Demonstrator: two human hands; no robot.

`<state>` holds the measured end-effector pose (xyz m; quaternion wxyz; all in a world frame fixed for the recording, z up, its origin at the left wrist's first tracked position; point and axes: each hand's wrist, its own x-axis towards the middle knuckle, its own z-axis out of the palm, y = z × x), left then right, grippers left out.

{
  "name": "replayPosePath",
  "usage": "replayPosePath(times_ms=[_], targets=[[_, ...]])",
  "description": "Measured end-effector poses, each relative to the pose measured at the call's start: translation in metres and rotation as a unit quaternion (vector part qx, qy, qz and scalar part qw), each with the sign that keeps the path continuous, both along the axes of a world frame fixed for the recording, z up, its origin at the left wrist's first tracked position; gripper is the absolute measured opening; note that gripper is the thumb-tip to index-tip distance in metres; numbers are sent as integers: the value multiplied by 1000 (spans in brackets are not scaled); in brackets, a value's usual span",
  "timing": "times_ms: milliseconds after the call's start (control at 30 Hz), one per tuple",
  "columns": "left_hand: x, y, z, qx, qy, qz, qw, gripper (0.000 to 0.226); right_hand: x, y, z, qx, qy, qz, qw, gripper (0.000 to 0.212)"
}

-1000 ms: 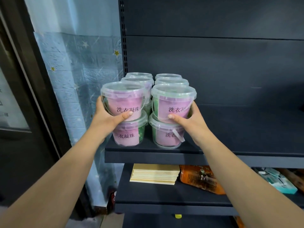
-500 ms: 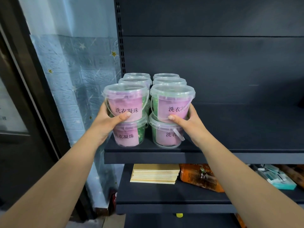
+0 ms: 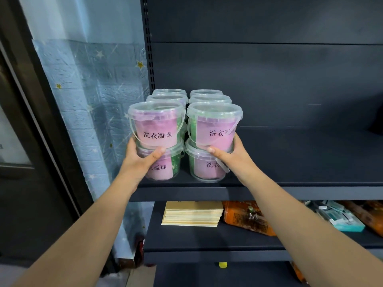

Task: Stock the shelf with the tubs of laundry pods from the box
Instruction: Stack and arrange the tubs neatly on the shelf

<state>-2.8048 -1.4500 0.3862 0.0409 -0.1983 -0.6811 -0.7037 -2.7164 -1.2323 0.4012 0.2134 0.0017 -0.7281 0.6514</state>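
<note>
Clear tubs with pink labels and pink and green pods stand stacked two high at the left end of the dark shelf (image 3: 290, 191). My left hand (image 3: 138, 160) grips the base of the front left upper tub (image 3: 157, 123), which sits on a lower tub (image 3: 163, 166). My right hand (image 3: 232, 156) grips the base of the front right upper tub (image 3: 215, 125), set on another lower tub (image 3: 205, 168). More tubs (image 3: 209, 98) stand in rows behind them. The box is out of view.
The shelf to the right of the tubs is bare dark board. On the shelf below lie a stack of yellow sheets (image 3: 192, 214), an orange packet (image 3: 246, 216) and teal boxes (image 3: 339, 216). A blue starred wall covering (image 3: 91, 104) hangs to the left.
Both upper tubs have settled down onto the lower tubs, and my hands have slid a little lower around their bases.
</note>
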Motion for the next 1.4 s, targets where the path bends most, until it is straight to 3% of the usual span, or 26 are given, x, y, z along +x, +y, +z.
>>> replayPosePath(times_ms=[200, 300, 400, 500, 567, 633, 767, 933, 1100, 1400], targets=[[1, 0, -1, -5, 0, 12, 1000, 107, 2, -3, 0, 5, -7, -15, 1000, 49], [15, 3, -7, -19, 32, 87, 996, 108, 4, -6, 2, 32, -1, -36, 999, 47], [36, 7, -14, 2, 83, 184, 979, 89, 6, -4, 2, 94, 5, -80, 992, 50], [60, 15, -10, 8, 191, 242, 951, 65, 11, 7, -1, 125, -11, -119, 985, 65], [76, 27, -1, -8, 244, 222, 944, 48, 21, 22, 2, 137, -20, -149, 979, 69], [92, 50, 8, -52, 301, 168, 937, 40, 34, 46, 9, 151, -15, -170, 974, 59], [120, 124, 19, -205, 416, 73, 883, 49, 77, 123, 17, 170, -14, -227, 959, 35], [150, 240, 12, -351, 358, -58, 863, 80, 146, 243, 13, 173, -33, -319, 931, 20], [189, 393, 10, -393, 319, -148, 850, 59, 242, 387, 10, 156, -77, -416, 893, 25], [248, 586, 23, -309, 197, -273, 890, 58, 345, 556, 14, 99, -96, -492, 860, 57]])
